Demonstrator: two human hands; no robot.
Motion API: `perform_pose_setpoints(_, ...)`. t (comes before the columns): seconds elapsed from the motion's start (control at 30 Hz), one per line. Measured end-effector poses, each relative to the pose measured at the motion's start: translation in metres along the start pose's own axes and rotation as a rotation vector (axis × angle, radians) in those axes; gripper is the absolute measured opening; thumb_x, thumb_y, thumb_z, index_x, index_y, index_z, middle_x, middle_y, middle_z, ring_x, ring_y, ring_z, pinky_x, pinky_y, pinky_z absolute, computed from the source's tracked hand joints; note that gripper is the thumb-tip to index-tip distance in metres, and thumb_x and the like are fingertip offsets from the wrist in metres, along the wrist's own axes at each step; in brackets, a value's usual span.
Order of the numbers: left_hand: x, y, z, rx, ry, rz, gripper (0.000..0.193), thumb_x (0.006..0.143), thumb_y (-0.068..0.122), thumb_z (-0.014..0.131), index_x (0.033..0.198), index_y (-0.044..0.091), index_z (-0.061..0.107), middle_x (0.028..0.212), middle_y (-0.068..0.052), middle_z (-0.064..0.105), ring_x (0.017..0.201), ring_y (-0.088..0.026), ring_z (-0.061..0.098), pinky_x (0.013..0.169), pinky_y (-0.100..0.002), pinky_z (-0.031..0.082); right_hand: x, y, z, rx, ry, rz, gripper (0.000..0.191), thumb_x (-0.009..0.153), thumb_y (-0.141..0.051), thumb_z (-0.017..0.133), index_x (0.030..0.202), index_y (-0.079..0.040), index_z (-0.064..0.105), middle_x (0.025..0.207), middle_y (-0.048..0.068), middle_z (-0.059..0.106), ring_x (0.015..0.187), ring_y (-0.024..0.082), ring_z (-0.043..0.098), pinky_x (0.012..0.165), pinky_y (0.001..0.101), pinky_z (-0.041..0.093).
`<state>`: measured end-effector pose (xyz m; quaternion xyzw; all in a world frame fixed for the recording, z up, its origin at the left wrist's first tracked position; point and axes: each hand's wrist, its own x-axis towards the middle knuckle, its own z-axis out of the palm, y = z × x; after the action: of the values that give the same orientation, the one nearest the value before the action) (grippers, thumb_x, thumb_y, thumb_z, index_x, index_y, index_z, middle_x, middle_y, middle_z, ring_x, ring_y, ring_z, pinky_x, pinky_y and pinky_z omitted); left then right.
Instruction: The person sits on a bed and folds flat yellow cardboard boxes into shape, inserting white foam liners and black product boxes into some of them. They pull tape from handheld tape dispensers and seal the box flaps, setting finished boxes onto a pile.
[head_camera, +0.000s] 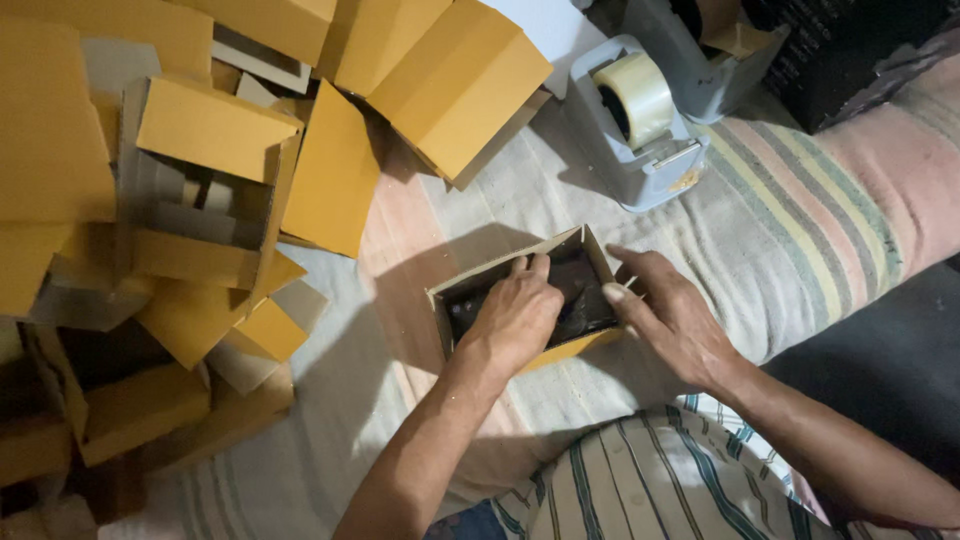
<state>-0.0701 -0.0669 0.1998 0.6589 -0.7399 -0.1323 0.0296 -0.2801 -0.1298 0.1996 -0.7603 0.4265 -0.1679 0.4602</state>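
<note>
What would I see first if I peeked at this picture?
First, two bare hands in the middle: the left hand reaches into a small open cardboard box holding something dark, and the right hand steadies its side. To the left sits a big heap of yellow-brown boxes, and a tape dispenser stands behind.

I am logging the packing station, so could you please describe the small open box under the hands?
The small open box is tan cardboard with a yellow-orange outer face, lying open-topped on the striped cloth. Something dark fills it. The left hand reaches inside; the right hand rests against its right edge.
</note>
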Motion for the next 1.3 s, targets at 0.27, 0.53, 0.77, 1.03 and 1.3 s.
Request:
perform_pose_setpoints(0.27, -0.029, -0.013, -0.011, -0.152, 0.16, -0.047, 0.029, 0.075, 0.007, 0.08, 0.103, -0.001, 0.076, 0.116, -0.019, 0.065, 0.111, -0.037, 0.062, 0.093, -0.045, 0.051, -0.008, 0.036, 0.025, 0.182, 0.172, -0.722, 0.058, 0.094, -0.046, 0.064, 0.131, -0.002, 0.056, 0.138, 0.017, 0.055, 0.129, 0.032, 0.055, 0.107, 0.0453, 0.046)
perform_pose_setpoints(0.53, -0.033, -0.014, -0.009, -0.103, 0.206, -0.028, 0.042, 0.069, 0.004, 0.082, 0.11, 0.004, 0.077, 0.116, -0.02, 0.065, 0.109, -0.039, 0.062, 0.089, -0.046, 0.051, 0.011, 0.031, 0.031, -0.156, 0.04, -0.961, 0.057, 0.084, -0.053, 0.075, 0.118, -0.009, 0.064, 0.13, 0.01, 0.064, 0.134, 0.032, 0.053, 0.107, 0.0487, 0.038)
perform_pose_setpoints(0.77, -0.104, -0.023, 0.008, -0.525, 0.749, -0.235, 0.03, 0.095, 0.012, 0.074, 0.124, 0.004, 0.074, 0.121, -0.012, 0.071, 0.108, -0.028, 0.072, 0.091, -0.036, 0.056, 0.012, 0.045, 0.031, -0.165, -0.131, -0.746, 0.043, 0.089, -0.048, 0.073, 0.114, -0.013, 0.073, 0.134, 0.001, 0.071, 0.139, 0.022, 0.058, 0.108, 0.0451, 0.041)
perform_pose_setpoints(1.03, -0.125, -0.002, 0.102, -1.236, 1.242, -0.252, 0.065, 0.094, 0.029, 0.078, 0.143, -0.003, 0.05, 0.147, -0.014, 0.052, 0.136, -0.025, 0.052, 0.117, -0.04, 0.041, 0.023, 0.039, 0.034, -0.19, -0.238, -0.752, 0.08, 0.081, -0.07, 0.058, 0.133, -0.01, 0.063, 0.156, 0.018, 0.049, 0.137, 0.042, 0.052, 0.109, 0.0525, 0.047)
perform_pose_setpoints(1.3, -0.123, -0.011, 0.123, -0.927, 1.147, -0.167, 0.042, 0.095, 0.027, 0.08, 0.125, 0.0, 0.07, 0.138, -0.01, 0.065, 0.135, -0.025, 0.06, 0.119, -0.04, 0.046, 0.035, 0.015, 0.022, -0.178, -0.491, -0.392, 0.119, 0.066, -0.075, 0.065, 0.161, -0.016, 0.026, 0.173, 0.02, 0.015, 0.11, 0.037, 0.067, 0.101, 0.0476, 0.054)
